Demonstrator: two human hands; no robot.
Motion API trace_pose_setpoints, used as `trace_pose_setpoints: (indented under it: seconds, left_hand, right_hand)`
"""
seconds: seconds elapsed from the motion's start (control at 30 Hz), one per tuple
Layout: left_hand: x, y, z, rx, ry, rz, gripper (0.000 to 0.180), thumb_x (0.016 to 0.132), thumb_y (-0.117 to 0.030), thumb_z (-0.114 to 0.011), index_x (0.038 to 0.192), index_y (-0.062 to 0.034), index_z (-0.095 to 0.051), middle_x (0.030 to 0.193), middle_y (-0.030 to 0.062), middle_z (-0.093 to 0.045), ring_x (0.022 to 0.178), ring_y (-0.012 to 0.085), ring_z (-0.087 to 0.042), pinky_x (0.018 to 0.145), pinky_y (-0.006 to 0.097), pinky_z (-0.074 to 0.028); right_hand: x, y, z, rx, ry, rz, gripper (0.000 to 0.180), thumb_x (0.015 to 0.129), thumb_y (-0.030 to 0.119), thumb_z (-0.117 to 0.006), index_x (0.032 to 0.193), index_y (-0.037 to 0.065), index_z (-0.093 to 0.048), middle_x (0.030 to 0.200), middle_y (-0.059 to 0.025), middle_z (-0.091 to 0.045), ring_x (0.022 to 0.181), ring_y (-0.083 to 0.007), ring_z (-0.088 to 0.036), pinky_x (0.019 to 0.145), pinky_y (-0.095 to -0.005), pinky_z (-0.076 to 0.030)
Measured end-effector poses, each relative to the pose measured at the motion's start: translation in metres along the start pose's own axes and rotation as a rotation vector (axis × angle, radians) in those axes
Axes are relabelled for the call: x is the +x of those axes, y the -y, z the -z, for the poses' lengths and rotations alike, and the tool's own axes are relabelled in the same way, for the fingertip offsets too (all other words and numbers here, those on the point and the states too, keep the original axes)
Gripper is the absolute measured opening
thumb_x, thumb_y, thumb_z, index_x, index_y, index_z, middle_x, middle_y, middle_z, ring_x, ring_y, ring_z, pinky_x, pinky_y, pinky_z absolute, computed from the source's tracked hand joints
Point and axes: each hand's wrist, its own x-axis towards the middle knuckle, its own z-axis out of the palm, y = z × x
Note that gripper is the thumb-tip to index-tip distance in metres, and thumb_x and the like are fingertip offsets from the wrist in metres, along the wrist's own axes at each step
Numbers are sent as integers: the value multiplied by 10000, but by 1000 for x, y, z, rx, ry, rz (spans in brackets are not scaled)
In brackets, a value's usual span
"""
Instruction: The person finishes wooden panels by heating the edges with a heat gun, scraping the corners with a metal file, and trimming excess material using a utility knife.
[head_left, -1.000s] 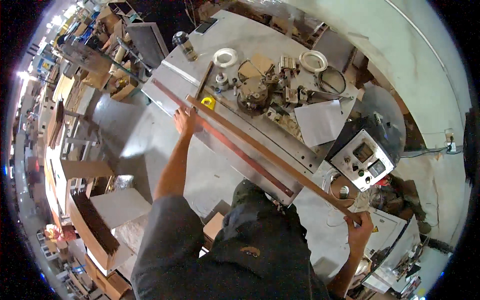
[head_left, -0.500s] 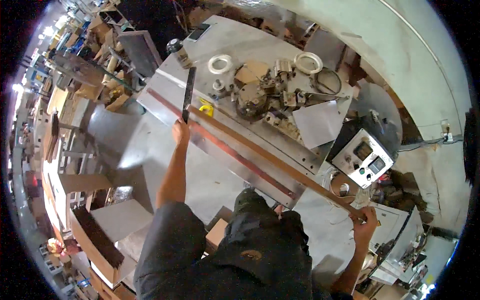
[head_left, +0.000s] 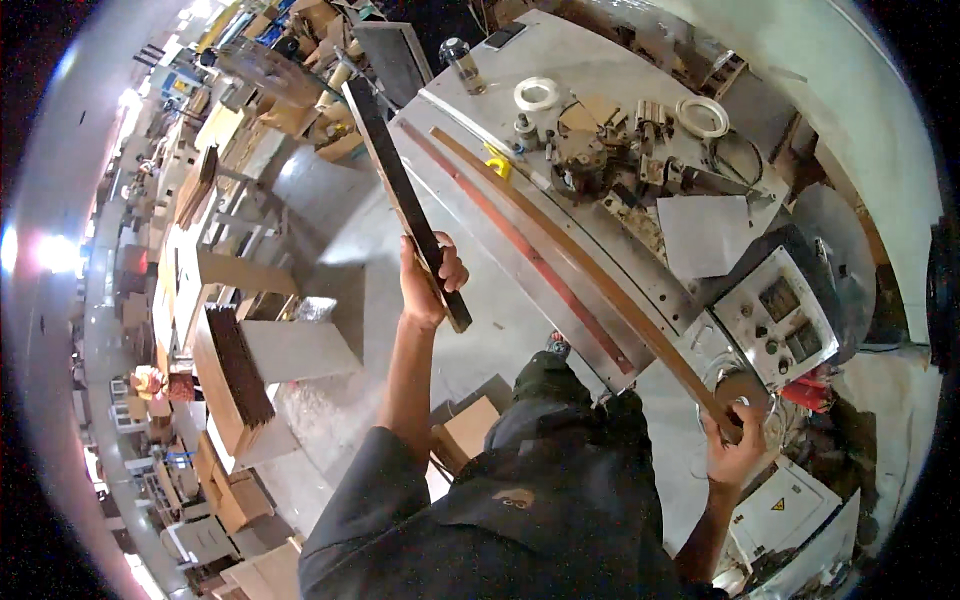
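My left hand (head_left: 425, 288) is closed around the lower part of a short flat bar (head_left: 392, 165) with a black face and a wood-coloured edge. The bar is held up and tilted, off the left edge of the machine table (head_left: 470, 190). My right hand (head_left: 735, 452) grips the near right end of a long thin brown strip (head_left: 590, 262), which looks like wood. That strip runs diagonally over the table's front part, its far end near the table's left side. Beside it, a red strip (head_left: 530, 246) runs along the metal front ledge.
On the table stand a jar (head_left: 462, 66), white rings (head_left: 537, 94), a yellow tape-like item (head_left: 498, 163) and a greasy mechanism (head_left: 580, 165). A control box (head_left: 775, 315) is at the right. Cardboard (head_left: 235, 380) stacks stand on the left floor.
My left hand has lifted the black-faced bar off the table and brought it left and nearer to me. My right hand still holds the brown strip's end. The view has shifted.
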Motion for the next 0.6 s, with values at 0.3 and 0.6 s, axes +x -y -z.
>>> trace_pose_setpoints:
  seconds: [0.3, 0.6]
  left_hand:
    - [-79, 41, -80, 152, -23, -42, 647, 1134, -677, -352, 1175, -96, -633, 709, -20, -468, 490, 141, -395, 534, 328, -363]
    - [-127, 71, -176, 177, 159, 52, 816, 1092, -767, -332, 1311, -23, -584, 748, 55, -568, 565, 203, -558, 594, 393, -518]
  right_hand:
    - [2, 6, -4, 326, -11, 166, 328, 848, 147, -941, 1090, 39, -747, 1019, -146, -800, 882, -327, -776, 779, -396, -609]
    - [-4, -5, -7, 454, -2, 76, 341, 830, 104, -919, 1126, 84, -750, 1093, -117, -819, 938, -327, -799, 801, -402, -628]
